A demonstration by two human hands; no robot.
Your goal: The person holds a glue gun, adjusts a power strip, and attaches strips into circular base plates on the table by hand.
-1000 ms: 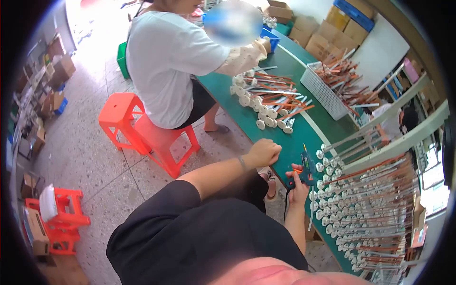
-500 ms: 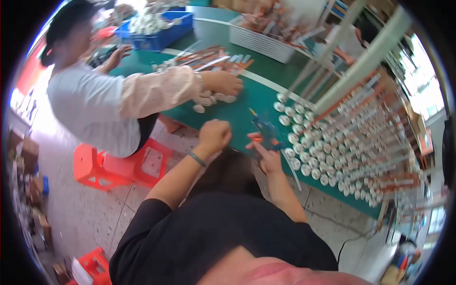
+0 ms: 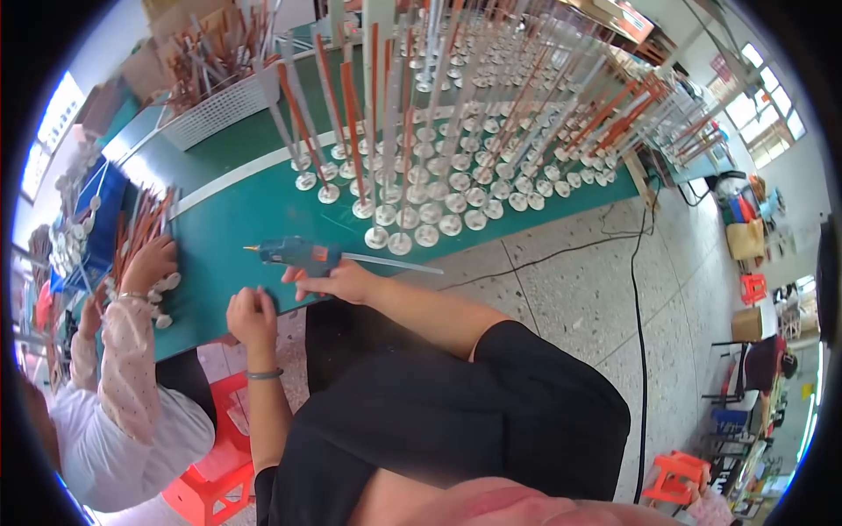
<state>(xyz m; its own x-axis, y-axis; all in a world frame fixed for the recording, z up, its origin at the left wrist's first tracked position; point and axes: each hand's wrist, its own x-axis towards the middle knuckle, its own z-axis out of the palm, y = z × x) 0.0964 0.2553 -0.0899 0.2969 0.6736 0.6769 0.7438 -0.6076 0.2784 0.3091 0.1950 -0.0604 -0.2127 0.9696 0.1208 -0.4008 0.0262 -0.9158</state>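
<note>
My right hand (image 3: pixel 338 282) is closed around the handle of a blue glue gun (image 3: pixel 289 251). Its yellow nozzle points left over the green table (image 3: pixel 219 254), and a long clear glue stick (image 3: pixel 395 263) sticks out at the back. At the front edge of the table, my left hand (image 3: pixel 252 316) is curled into a loose fist with nothing showing in it. Past the glue gun stand many round white bases (image 3: pixel 400 243) with upright clear and orange-brown strips (image 3: pixel 351 123); the nearest ones are close to my right hand.
On the left, another person's hand (image 3: pixel 153 263) reaches over a pile of strips (image 3: pixel 145 219) and several white bases. A blue bin (image 3: pixel 110 206) and a white basket (image 3: pixel 219 118) full of strips stand farther back. Below are red stools (image 3: pixel 215 473) and a black floor cable (image 3: pixel 638 351).
My view has swung to the right, so the standing strips now fill the middle and the other person sits at the left edge. My right hand still grips the glue gun.
</note>
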